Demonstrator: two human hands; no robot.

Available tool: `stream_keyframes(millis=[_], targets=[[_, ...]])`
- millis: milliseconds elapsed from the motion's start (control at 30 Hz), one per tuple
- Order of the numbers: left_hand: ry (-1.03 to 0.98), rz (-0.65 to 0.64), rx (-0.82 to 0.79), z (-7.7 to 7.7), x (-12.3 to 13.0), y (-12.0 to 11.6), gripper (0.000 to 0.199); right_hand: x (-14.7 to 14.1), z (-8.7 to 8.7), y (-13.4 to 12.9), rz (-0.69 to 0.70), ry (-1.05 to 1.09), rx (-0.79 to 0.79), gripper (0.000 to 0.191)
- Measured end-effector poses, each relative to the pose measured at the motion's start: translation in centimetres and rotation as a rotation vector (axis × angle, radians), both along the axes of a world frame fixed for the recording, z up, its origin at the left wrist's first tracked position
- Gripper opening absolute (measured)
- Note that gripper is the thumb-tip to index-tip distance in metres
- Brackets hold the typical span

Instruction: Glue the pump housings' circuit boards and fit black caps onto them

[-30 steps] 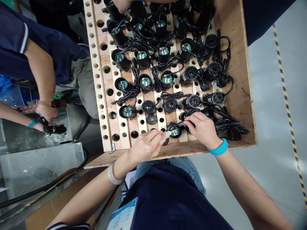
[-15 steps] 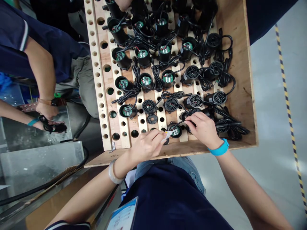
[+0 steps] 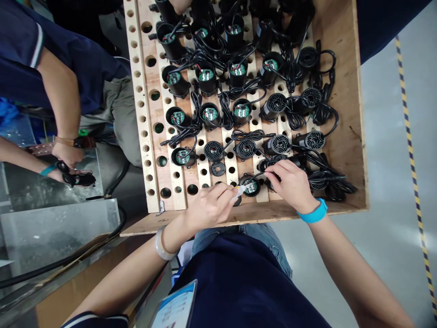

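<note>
My left hand (image 3: 212,205) is closed round a small whitish squeeze bottle (image 3: 240,191). Its nozzle reaches into an open black cylindrical housing (image 3: 251,186) that has a green circuit board inside. A thin black cable (image 3: 256,176) runs from that housing, and my right hand (image 3: 289,181) pinches it between thumb and fingers. Just left of the housing, a round black cap is partly hidden by my left hand. Another round black cap (image 3: 217,169) lies on the slats next to a housing with a slotted grille cover (image 3: 214,151).
A wooden box (image 3: 344,105) with drilled slats holds several black housings and coiled cables (image 3: 251,135). Some housings show open circuit boards, others have grille covers. At left, a co-worker's hands (image 3: 70,155) hold a black part above a metal surface (image 3: 34,200). Another hand (image 3: 180,4) shows at the top.
The view has shifted slightly. Both my hands stay in nearly the same place, with the bottle's nozzle still at the open housing and the cable still pinched.
</note>
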State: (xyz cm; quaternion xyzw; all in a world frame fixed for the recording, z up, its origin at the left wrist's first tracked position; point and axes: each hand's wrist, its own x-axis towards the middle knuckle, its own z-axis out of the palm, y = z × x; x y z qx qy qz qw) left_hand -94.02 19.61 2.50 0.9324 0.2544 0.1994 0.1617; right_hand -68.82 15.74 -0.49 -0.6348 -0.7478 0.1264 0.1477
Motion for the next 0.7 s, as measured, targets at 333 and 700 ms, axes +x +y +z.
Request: stream_keyframes(millis=[333, 700], targets=[[0.003, 0.010, 0.008, -0.1, -0.2, 0.0, 0.004, 0.0, 0.1, 0.0, -0.008, 0.008, -0.006, 0.021], [0.076, -0.028, 0.025, 1.5, -0.1, -0.5, 0.009, 0.0, 0.1, 0.0, 0.000, -0.005, 0.003, 0.019]])
